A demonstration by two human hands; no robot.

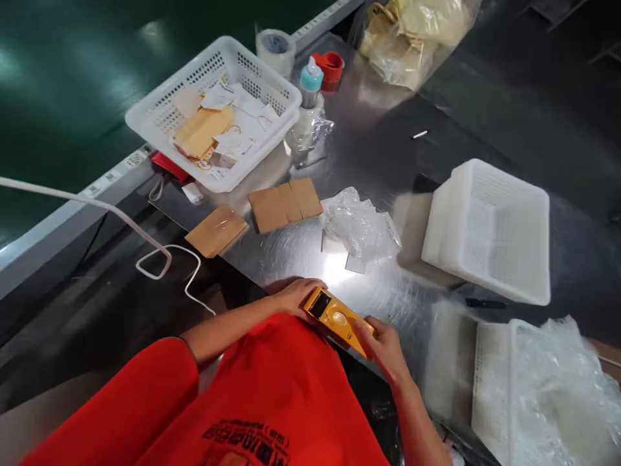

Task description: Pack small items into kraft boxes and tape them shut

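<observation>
A long yellow box (343, 321) with a dark patch near one end and a pale round spot in its middle is held close to my red shirt, at the metal table's front edge. My left hand (301, 296) is closed on the box's upper left end. Around its lower right end, my right hand (381, 343) is closed, with the thumb on top. Beyond the box lie a pile of clear plastic bags (361, 226), a folded brown cardboard piece (285, 205) and a flat brown packet (217, 231).
A white basket (262, 152) of papers stands at the back left, near tape rolls (275, 52) and a bottle (311, 81). Stacked white baskets (507, 233) stand right; another basket (492, 388) with plastic wrap is at the lower right. A white cable (111, 210) hangs left.
</observation>
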